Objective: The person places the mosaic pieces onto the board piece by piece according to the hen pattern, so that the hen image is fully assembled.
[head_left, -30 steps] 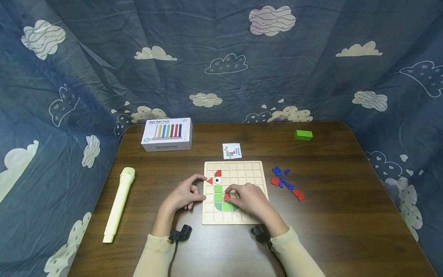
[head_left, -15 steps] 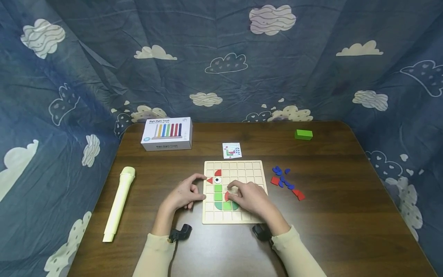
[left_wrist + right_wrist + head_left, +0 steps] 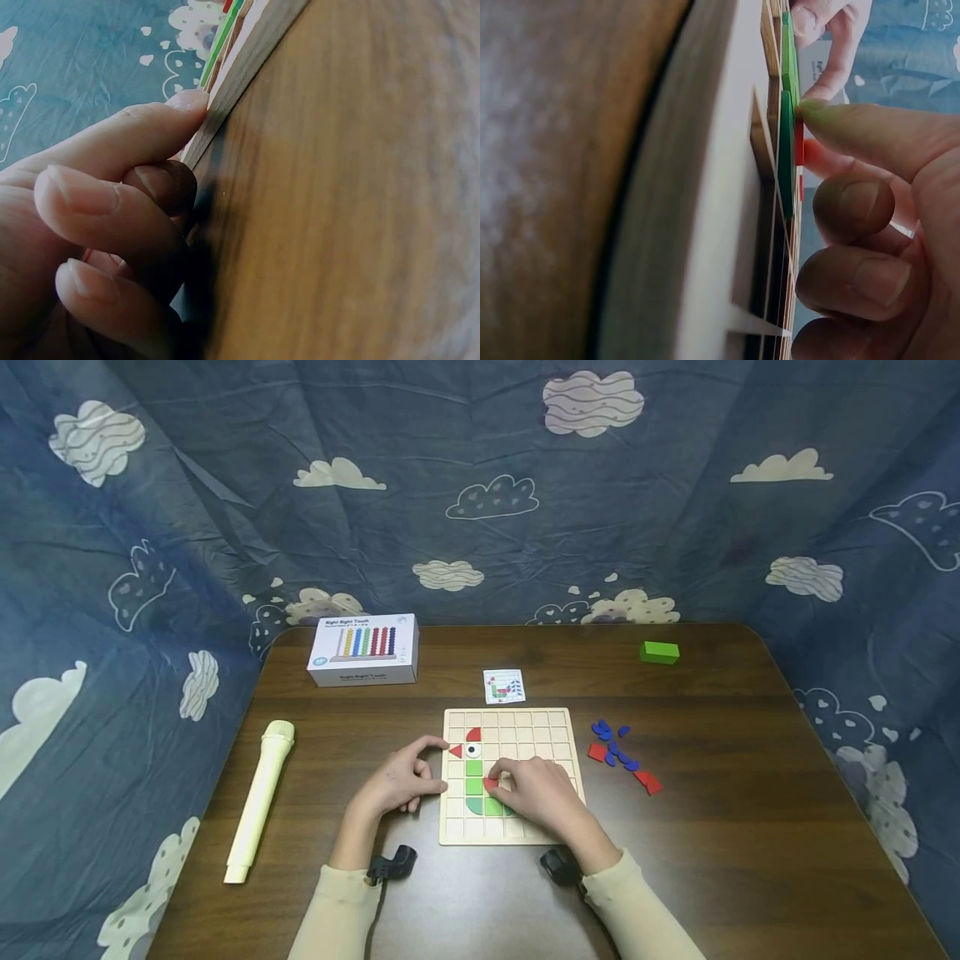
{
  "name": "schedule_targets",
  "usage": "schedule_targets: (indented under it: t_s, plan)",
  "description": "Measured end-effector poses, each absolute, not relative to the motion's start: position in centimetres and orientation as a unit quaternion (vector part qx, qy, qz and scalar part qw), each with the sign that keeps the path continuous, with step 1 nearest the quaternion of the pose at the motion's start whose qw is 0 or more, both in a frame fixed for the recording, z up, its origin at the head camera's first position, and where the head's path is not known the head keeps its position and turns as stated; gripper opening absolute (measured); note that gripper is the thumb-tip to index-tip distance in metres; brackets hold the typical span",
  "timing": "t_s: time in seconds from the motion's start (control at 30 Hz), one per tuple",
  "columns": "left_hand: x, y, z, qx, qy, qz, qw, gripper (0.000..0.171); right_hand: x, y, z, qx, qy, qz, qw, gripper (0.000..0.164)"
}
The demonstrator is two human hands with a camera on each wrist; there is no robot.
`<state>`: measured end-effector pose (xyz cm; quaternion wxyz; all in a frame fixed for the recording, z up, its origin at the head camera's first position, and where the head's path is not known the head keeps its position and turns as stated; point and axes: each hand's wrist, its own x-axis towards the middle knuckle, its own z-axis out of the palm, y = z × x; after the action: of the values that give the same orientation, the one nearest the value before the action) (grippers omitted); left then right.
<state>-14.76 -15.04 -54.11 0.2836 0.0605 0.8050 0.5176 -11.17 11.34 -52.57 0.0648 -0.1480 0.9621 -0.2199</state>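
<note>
A pale wooden grid board [image 3: 546, 735] lies before me, with red, green and white eye pieces set in its left columns. At its left edge, my left hand [image 3: 396, 779] touches the rim with thumb and forefinger apart; the other fingers curl loosely under the palm. My right hand [image 3: 546, 792] pinches a red puzzle piece [image 3: 491, 784] between thumb and forefinger, over the cell right of the lower green square [image 3: 474, 787]. In the right wrist view the red piece [image 3: 799, 142] stands close above a dark green piece [image 3: 785, 154]. The hand partly covers its outline.
A picture card [image 3: 504, 686] lies behind the board. Loose blue pieces [image 3: 604, 727] and red pieces [image 3: 597, 752] are scattered to the right. A white box [image 3: 363, 652] stands back left, a cream microphone-shaped object [image 3: 260, 802] at left, a green block [image 3: 659, 652] back right.
The right forefinger lifted off the red piece half a second ago and has come back down onto it. The piece looks turned within its cell. My left hand has stayed at the board's edge.
</note>
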Motion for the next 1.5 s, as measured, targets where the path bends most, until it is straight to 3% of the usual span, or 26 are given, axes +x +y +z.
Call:
schedule_targets:
  t_s: [1.07,1.23,1.5]
  plan:
    - [-14.6,-14.9,-53.9,0.057,0.809,0.513,0.279,0.061,-10.7,12.2,-52.7,-0.164,0.954,-0.246,0.05,0.008]
    - [-14.6,-14.9,-54.0,0.054,0.807,0.516,0.283,0.062,-10.7,14.9,-52.6,-0.127,0.926,-0.35,0.058,0.015]
    - [-14.6,-15.0,-54.0,0.065,0.804,0.518,0.285,0.063,-10.7,23.1,-53.3,-0.009,0.902,-0.431,0.011,0.035]
